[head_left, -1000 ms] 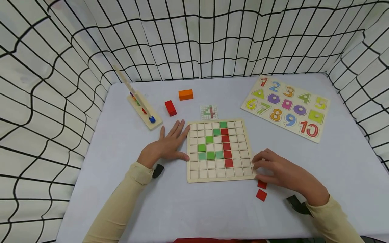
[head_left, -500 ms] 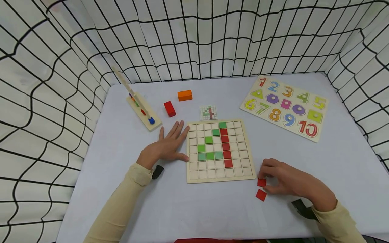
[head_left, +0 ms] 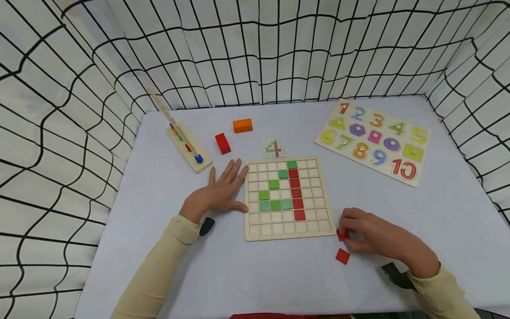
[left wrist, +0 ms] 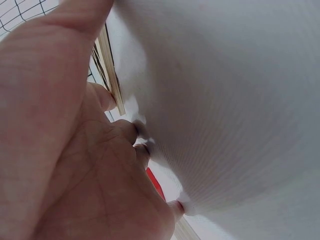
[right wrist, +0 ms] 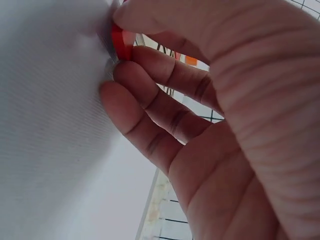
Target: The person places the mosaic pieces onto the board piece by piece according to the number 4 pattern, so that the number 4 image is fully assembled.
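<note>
right hand (head_left: 372, 237): fingers curled, pinching a red tile (head_left: 341, 235) at the counter surface, just off the grid board's near right corner; right wrist view shows the tile (right wrist: 120, 42) clamped between thumb and fingertips.
left hand (head_left: 217, 192): flat, fingers straight, resting on the counter (head_left: 159, 186) with fingertips touching the board's left edge; grasps nothing.
grid board (head_left: 287, 199): lies flat between the two hands. Seated so far: six green tiles (head_left: 275, 204) forming the diagonal and crossbar, four red tiles (head_left: 296, 192) in one column under the top green one.
pattern card (head_left: 273, 148): small, just beyond the board's far edge, shows a 4 in green and red; too small to count its cells.
spare tile (head_left: 342, 256): second loose red tile on the counter, just nearer the person than the pinched one.
progress (judgement): green part looks done; red stem probably lacks the two loose tiles, with two free cells below the column. Roughly most of the way through.
other items: red block (head_left: 222, 143), orange block (head_left: 242, 125), bead stick toy (head_left: 183, 141) far left; number puzzle (head_left: 372, 141) far right, well apart.
</note>
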`<state>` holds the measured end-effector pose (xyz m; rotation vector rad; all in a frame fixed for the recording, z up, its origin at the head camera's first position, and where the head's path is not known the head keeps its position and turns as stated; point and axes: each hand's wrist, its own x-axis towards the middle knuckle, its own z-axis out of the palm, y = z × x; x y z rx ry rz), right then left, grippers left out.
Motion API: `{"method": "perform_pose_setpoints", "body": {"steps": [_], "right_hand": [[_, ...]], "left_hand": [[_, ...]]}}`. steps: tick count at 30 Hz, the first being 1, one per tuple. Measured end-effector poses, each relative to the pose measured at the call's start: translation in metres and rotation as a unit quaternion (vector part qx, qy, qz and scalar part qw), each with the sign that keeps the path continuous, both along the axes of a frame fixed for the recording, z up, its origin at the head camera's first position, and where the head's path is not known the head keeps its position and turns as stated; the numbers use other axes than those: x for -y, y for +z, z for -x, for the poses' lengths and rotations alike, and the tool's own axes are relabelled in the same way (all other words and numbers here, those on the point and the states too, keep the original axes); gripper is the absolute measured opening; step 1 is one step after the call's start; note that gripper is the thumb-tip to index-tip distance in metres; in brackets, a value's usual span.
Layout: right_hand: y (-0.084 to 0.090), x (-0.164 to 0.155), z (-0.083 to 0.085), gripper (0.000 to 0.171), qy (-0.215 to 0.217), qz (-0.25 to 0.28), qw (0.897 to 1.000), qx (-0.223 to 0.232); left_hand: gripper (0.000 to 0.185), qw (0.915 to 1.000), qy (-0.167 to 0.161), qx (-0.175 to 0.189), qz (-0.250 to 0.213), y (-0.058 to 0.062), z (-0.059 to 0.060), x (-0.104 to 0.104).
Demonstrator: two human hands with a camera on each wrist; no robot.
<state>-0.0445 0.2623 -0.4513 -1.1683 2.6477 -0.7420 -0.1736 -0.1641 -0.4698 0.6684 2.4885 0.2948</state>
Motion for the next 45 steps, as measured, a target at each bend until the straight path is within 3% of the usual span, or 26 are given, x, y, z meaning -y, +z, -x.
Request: {"method": "perform_pose_setpoints", "body": {"steps": [4,12,23,34,42,45], "right_hand": [[0.001,-0.001,0.000,0.030,-0.004,0.003,1.000,-0.003],[0.004,0.006,0.004,0.033,0.000,0.025,0.999,-0.041],[0.002,0.036,0.017,0.028,0.035,0.047,0.996,-0.073],[-0.008,0.062,0.026,0.023,0.071,0.065,0.991,-0.094],[-0.018,0.077,0.022,0.022,0.065,0.027,0.983,-0.170],[-0.015,0.082,0.022,0.018,0.058,0.005,0.983,-0.175]], "left_hand": [[0.128,0.9999,0.000,0.001,0.010,-0.002,0.000,-0.002],[0.128,0.9999,0.000,0.010,-0.004,0.009,-0.003,-0.002],[0.130,0.9999,-0.003,-0.009,0.014,-0.004,0.003,0.001],[0.131,0.9999,0.000,0.001,0.014,-0.005,0.002,0.000],[0.131,0.9999,-0.003,-0.003,0.015,-0.006,0.002,0.001],[0.131,0.9998,-0.004,-0.008,0.017,-0.006,0.002,0.001]]}}
